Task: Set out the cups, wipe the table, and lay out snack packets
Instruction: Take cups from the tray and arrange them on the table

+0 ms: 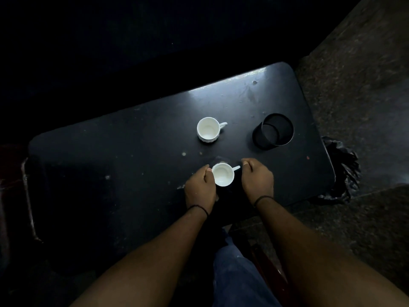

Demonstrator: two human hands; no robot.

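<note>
Two white teacups on a dark counter, both upright with mouths facing up and handles pointing to the right and slightly away. Near teacup close to the front edge, between the two hands; far teacup well apart from it, toward the middle of the counter, with a ribbed lower wall. Both seemingly empty inside.

Left hand against the near teacup's left side, fingers curled closed around the rim and wall, gripping it. Right hand just right of the handle, fingers curled closed; contact with the handle tip impossible to settle, and nothing visibly held.

One black mesh pen holder to the right of the far teacup, upright. One crumpled black plastic bag past the counter's right edge, partly hidden by it. One dark thread band on each wrist.

Scattered pale specks and smears on the counter. Left end of the counter and everything beyond the far edge lost in darkness; a faint dark shape under the near teacup hard to make out.
</note>
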